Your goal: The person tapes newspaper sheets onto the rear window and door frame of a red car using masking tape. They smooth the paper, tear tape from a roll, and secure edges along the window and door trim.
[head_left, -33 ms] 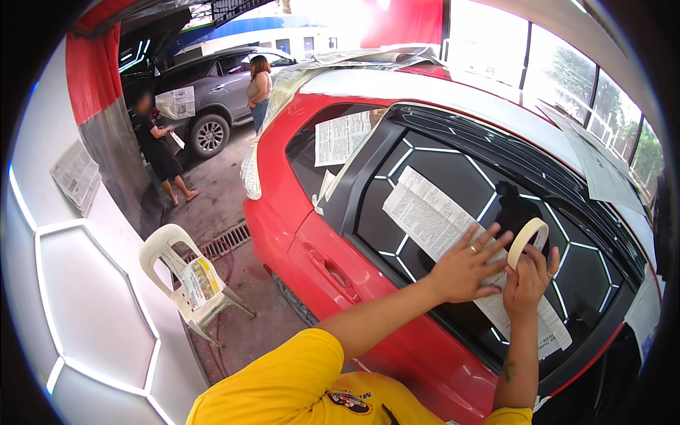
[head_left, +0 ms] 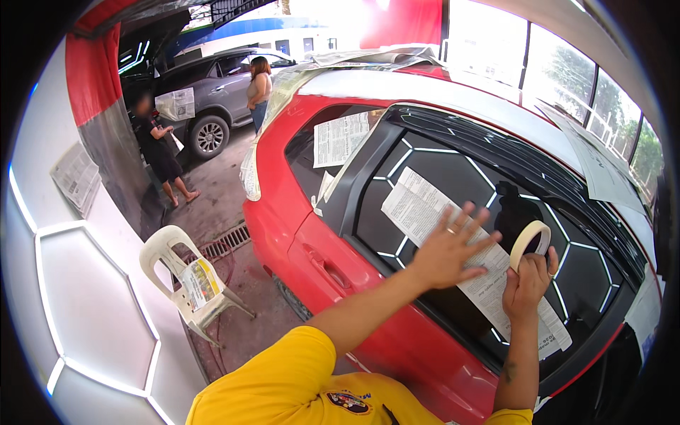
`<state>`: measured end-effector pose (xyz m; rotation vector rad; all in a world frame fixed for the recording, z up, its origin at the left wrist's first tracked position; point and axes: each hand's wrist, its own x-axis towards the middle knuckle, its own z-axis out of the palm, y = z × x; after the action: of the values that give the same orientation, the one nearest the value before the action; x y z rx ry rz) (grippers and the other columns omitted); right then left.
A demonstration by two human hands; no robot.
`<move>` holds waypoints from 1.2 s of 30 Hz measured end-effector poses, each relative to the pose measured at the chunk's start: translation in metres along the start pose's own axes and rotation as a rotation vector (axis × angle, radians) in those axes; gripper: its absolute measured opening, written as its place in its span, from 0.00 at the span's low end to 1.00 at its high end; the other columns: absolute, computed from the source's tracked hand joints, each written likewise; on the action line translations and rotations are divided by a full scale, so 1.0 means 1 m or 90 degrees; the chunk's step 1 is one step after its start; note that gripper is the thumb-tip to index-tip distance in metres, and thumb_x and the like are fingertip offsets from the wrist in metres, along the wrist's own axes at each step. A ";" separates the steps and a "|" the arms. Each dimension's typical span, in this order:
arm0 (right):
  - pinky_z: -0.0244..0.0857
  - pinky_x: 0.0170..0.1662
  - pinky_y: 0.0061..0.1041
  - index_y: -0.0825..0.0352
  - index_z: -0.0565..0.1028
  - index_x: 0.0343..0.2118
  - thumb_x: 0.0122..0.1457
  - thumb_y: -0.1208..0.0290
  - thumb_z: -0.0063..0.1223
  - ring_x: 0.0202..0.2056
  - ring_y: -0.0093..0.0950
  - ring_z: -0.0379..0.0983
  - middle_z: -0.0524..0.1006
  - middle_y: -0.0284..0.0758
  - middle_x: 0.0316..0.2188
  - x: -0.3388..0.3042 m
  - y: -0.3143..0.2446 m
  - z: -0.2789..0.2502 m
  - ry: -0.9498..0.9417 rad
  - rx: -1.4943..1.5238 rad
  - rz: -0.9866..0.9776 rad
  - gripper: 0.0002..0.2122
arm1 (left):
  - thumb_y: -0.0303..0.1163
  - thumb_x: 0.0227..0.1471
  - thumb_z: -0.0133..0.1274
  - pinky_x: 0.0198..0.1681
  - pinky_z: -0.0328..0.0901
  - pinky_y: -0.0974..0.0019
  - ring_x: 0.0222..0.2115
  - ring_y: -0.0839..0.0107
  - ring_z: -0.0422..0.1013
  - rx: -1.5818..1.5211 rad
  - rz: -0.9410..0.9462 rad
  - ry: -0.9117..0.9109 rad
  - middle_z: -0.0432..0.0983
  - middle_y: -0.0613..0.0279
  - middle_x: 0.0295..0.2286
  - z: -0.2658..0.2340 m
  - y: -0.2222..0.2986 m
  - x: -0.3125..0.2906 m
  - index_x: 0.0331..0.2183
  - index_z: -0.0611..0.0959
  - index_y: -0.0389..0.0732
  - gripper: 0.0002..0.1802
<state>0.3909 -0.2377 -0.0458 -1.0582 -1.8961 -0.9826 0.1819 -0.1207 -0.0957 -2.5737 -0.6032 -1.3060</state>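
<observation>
On the white wall at far left hangs a printed newspaper sheet (head_left: 76, 177); another, with a yellow block, lies on the white plastic chair (head_left: 159, 249). Fine print, too small to read, fills the page (head_left: 340, 139) on the red car's rear side window; below, the yellow shirt (head_left: 265, 375) bears a printed badge (head_left: 348, 402). The left hand (head_left: 453, 251), fingers spread apart, is over a newspaper strip (head_left: 416, 205) lying slantwise across the dark door window (head_left: 453, 168); contact is unclear. The right hand (head_left: 524, 287), beside the strip's lower part, grips an unmarked-looking, cream tape roll (head_left: 521, 244).
</observation>
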 end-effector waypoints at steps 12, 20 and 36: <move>0.57 0.65 0.44 0.62 0.79 0.38 0.60 0.67 0.67 0.37 0.32 0.77 0.77 0.31 0.28 0.015 -0.005 0.005 0.039 0.031 0.030 0.08 | 0.45 0.59 0.63 0.72 0.46 0.38 0.71 0.43 0.54 0.137 -0.144 0.121 0.59 0.43 0.70 -0.072 -0.058 0.007 0.66 0.77 0.47 0.36; 0.56 0.66 0.42 0.61 0.81 0.39 0.57 0.66 0.69 0.33 0.29 0.76 0.76 0.29 0.25 0.014 -0.004 0.001 0.078 0.015 0.024 0.10 | 0.28 0.42 0.78 0.53 0.73 0.55 0.52 0.52 0.77 -0.255 0.022 0.203 0.82 0.55 0.49 -0.058 0.044 0.041 0.48 0.87 0.41 0.29; 0.67 0.49 0.44 0.70 0.80 0.41 0.54 0.78 0.66 0.36 0.44 0.73 0.76 0.39 0.29 0.012 -0.004 0.008 0.063 0.059 0.031 0.12 | 0.28 0.43 0.76 0.57 0.70 0.54 0.53 0.54 0.76 -0.374 -0.042 0.265 0.80 0.56 0.53 -0.030 0.061 0.044 0.43 0.86 0.40 0.23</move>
<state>0.3805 -0.2284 -0.0400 -0.9790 -1.8087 -0.8944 0.2101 -0.1739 -0.0416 -2.5575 -0.2478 -2.2360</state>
